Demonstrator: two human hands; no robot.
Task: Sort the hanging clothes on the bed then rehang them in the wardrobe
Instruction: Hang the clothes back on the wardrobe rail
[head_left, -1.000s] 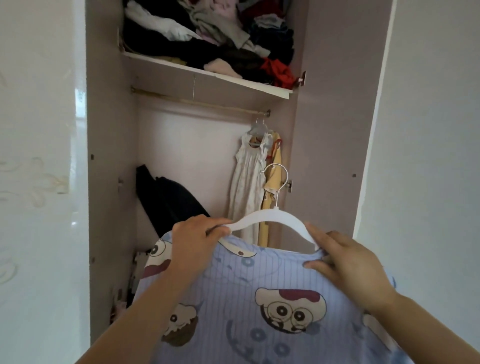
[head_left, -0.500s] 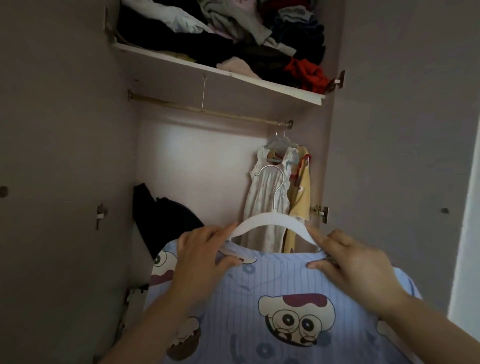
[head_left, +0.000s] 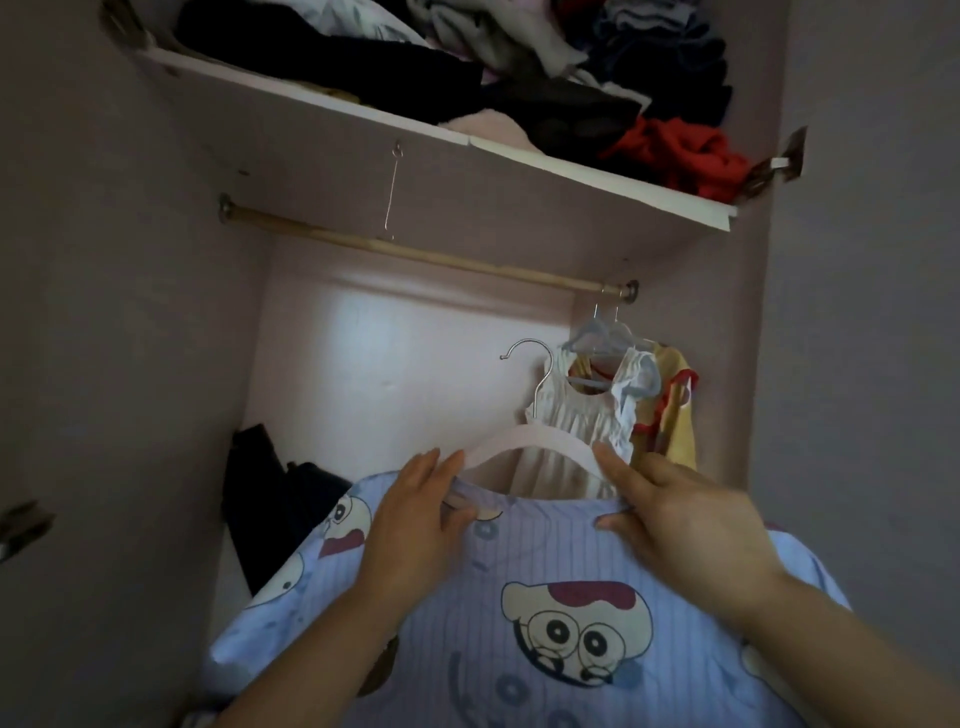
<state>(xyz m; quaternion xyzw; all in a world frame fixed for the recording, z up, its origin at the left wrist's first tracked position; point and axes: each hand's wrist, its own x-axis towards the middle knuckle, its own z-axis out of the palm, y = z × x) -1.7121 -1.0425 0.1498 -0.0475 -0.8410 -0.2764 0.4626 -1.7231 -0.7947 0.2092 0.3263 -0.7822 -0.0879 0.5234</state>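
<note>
A light-blue striped cartoon-print shirt (head_left: 524, 623) hangs on a white hanger (head_left: 524, 439) with a metal hook, held up in front of the open wardrobe. My left hand (head_left: 415, 512) pinches the hanger's left shoulder and the collar between thumb and fingers. My right hand (head_left: 675, 514) grips the hanger's right shoulder with the shirt fabric. The hook sits below the wooden rail (head_left: 415, 254) and does not touch it. At the rail's right end hang a white dress (head_left: 571, 421) and a yellow garment (head_left: 675, 415).
A shelf (head_left: 571, 166) above the rail is piled with folded and crumpled clothes. A thin wire hook (head_left: 392, 192) dangles from the shelf's underside. Dark clothing (head_left: 270, 488) lies heaped at the wardrobe's lower left. The rail's left and middle stretch is bare.
I have moved closer to the wardrobe and the view has tilted up. Both hands have lifted the hanger with the shirt toward the rail; their hold is unchanged.
</note>
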